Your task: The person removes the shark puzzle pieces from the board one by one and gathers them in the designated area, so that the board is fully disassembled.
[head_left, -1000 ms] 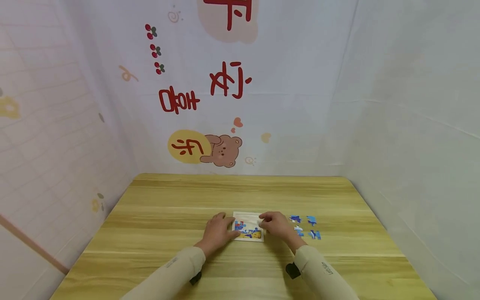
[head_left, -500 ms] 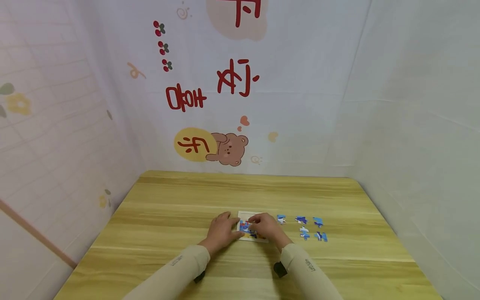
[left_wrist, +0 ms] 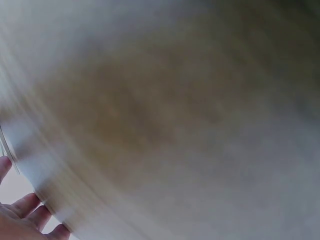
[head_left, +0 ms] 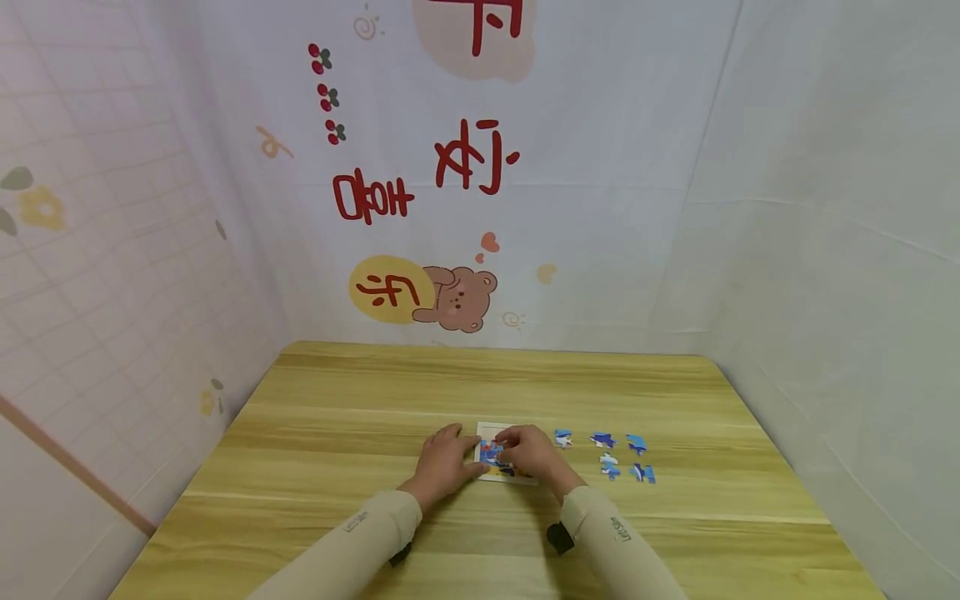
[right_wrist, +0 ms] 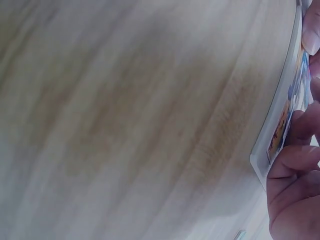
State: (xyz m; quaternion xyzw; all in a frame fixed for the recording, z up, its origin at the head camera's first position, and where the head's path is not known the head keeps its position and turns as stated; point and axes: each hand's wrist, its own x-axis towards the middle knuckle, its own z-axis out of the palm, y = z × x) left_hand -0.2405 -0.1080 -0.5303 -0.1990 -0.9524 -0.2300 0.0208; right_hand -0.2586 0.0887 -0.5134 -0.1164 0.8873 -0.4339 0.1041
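Note:
A small jigsaw puzzle in a white frame tray (head_left: pixel 487 426) lies on the table, its joined pieces (head_left: pixel 491 457) blue, red and yellow. My left hand (head_left: pixel 441 467) rests at the tray's left side, thumb and index finger spread along that edge. In the left wrist view, its other fingertips (left_wrist: pixel 61 232) touch the tabletop. Over the middle of the tray, my right hand (head_left: pixel 534 454) pinches a puzzle piece that its fingers mostly hide. The right wrist view has its curled fingers (right_wrist: pixel 295 167) at the tray's near corner, above the printed picture.
Several loose blue-and-white pieces lie in two rows right of the tray, among them a dark blue piece (head_left: pixel 602 439) and a lower one (head_left: pixel 642 473). The wooden table (head_left: pixel 360 392) ends at a white cloth backdrop (head_left: pixel 600 208), with cloth at both sides.
My right hand has moved left from the tray's right edge to its middle with the piece, uncovering another loose piece. My left hand stays at the tray. The head view has shifted slightly.

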